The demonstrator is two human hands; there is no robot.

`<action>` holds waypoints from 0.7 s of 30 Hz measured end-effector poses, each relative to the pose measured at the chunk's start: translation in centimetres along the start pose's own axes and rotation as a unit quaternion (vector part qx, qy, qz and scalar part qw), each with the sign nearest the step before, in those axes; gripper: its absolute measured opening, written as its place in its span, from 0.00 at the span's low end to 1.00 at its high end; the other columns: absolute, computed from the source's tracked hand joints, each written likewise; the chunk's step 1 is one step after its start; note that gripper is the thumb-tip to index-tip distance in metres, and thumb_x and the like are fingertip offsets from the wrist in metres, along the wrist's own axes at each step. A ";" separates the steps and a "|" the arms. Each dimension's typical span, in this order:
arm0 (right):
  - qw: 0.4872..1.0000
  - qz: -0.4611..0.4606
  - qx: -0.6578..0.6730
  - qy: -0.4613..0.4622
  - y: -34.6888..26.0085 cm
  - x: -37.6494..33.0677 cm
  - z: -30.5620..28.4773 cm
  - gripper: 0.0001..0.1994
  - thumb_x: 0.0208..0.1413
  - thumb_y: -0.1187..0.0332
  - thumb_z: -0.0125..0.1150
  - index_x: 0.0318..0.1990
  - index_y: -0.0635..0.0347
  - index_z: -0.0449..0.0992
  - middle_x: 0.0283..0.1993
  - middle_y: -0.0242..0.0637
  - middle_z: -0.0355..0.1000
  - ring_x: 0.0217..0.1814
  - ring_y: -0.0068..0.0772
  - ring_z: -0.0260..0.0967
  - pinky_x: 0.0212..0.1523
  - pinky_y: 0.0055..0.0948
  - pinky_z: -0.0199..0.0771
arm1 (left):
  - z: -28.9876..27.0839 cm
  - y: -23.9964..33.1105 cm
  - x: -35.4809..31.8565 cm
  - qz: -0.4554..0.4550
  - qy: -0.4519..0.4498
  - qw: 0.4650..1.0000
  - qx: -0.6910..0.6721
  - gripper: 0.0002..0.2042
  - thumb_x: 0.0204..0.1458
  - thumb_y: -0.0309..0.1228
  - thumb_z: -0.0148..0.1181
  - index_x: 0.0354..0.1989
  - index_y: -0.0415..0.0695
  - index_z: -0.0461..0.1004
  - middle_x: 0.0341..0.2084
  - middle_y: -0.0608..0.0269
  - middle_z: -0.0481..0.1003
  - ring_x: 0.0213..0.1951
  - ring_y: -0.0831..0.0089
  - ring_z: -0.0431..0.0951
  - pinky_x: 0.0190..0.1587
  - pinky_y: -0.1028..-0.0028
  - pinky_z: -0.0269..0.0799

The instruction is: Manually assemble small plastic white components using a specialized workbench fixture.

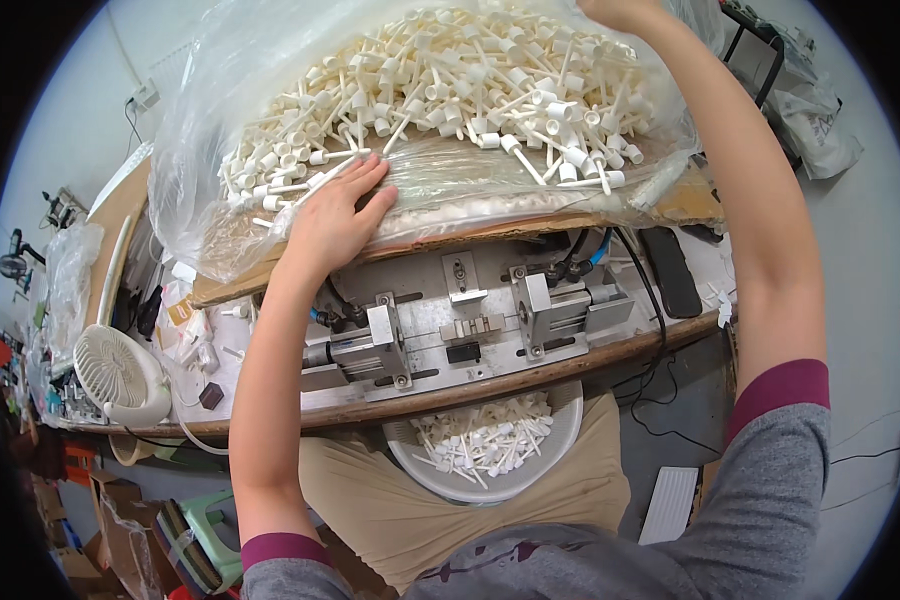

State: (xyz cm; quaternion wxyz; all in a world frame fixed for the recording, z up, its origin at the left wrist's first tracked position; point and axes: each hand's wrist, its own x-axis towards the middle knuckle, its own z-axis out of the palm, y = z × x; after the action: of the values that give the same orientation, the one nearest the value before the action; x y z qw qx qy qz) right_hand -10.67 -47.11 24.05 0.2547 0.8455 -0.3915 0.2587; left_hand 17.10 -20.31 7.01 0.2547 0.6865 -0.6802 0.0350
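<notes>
A heap of white plastic parts (450, 75), each a thin stem with a cup-like head, lies in a clear plastic bag (195, 130) spread over a cardboard box. My left hand (340, 215) lies on the near left edge of the heap, its fingers stretched out over the plastic and the thumb apart. At the far right of the bag is my right hand (625, 12). The upper picture edge cuts it off, so its fingers are mostly hidden. Between my arms, a metal fixture with two pneumatic cylinders (560, 315) stands on the bench below the box edge (440, 240).
A grey-white basin (400, 455) with similar white parts sits between my legs. A white fan (120, 375) stands at the bench's left end. A black phone (670, 272) lies right of the fixture, beside dark cables (653, 310). A green stool (210, 540) is at lower left.
</notes>
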 end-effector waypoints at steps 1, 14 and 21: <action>0.997 0.003 0.000 -0.083 1.0 -0.5 -0.7 0.18 0.55 0.73 0.57 0.54 0.64 0.76 0.55 0.51 0.75 0.60 0.51 0.70 0.59 0.42 0.70 | 0.0 -0.1 0.6 0.002 -0.010 1.000 0.010 0.26 0.62 0.50 0.50 0.62 0.47 0.73 0.66 0.60 0.67 0.67 0.63 0.65 0.68 0.65 0.61; 0.964 0.070 0.213 -0.139 2.0 -18.5 0.5 0.41 0.36 0.63 0.76 0.64 0.53 0.67 0.60 0.49 0.70 0.61 0.47 0.69 0.62 0.40 0.69 | 1.3 14.1 5.9 0.144 0.075 0.985 -0.061 0.31 0.48 0.47 0.70 0.60 0.47 0.71 0.56 0.53 0.72 0.55 0.56 0.75 0.57 0.60 0.73; 0.959 0.082 0.247 -0.108 -4.6 -17.1 3.9 0.46 0.32 0.55 0.80 0.65 0.45 0.67 0.60 0.51 0.68 0.63 0.54 0.66 0.63 0.45 0.67 | 5.2 14.5 9.8 0.061 0.046 0.996 -0.046 0.50 0.27 0.56 0.81 0.64 0.55 0.65 0.61 0.47 0.64 0.59 0.48 0.71 0.60 0.57 0.71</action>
State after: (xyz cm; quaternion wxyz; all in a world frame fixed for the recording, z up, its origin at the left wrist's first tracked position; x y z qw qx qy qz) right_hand -15.69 -37.93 9.19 -0.0280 0.8702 -0.4085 0.2741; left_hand 2.42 -30.58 10.76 0.3141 0.6292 -0.7091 0.0504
